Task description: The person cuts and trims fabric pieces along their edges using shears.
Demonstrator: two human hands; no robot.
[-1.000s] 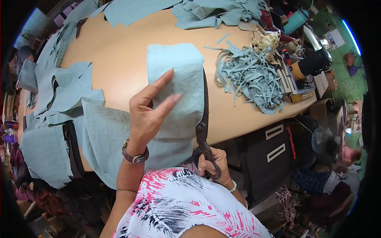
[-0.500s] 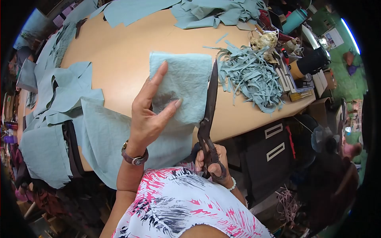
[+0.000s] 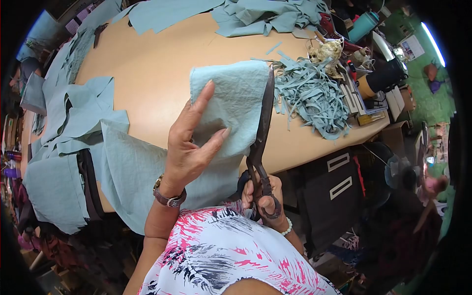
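Observation:
A light blue-green fabric piece [image 3: 231, 98] is held up over the table by my left hand [image 3: 191, 142]. The thumb and index finger lie on top of it, while the other fingers are hidden beneath. My right hand [image 3: 268, 196] grips the handles of large dark scissors [image 3: 265, 118]. Their long blades point away from me along the fabric's right edge, with the tip by its far right corner. How far apart the blades are I cannot tell. Below my left hand, more of the same cloth [image 3: 132, 172] drapes over the table's near edge.
A heap of narrow fabric strips [image 3: 314, 98] lies right of the scissors on the tan table [image 3: 147, 59]. Crumpled cloth [image 3: 270, 14] sits at the far side, and cut pieces [image 3: 73, 113] lie at left. A dark cylinder [image 3: 383, 76] and trays stand at the right edge.
My left hand and the fabric piece have shifted slightly to the right. The scissors have moved a little right too, staying along the fabric's edge, and their handles look slightly wider apart.

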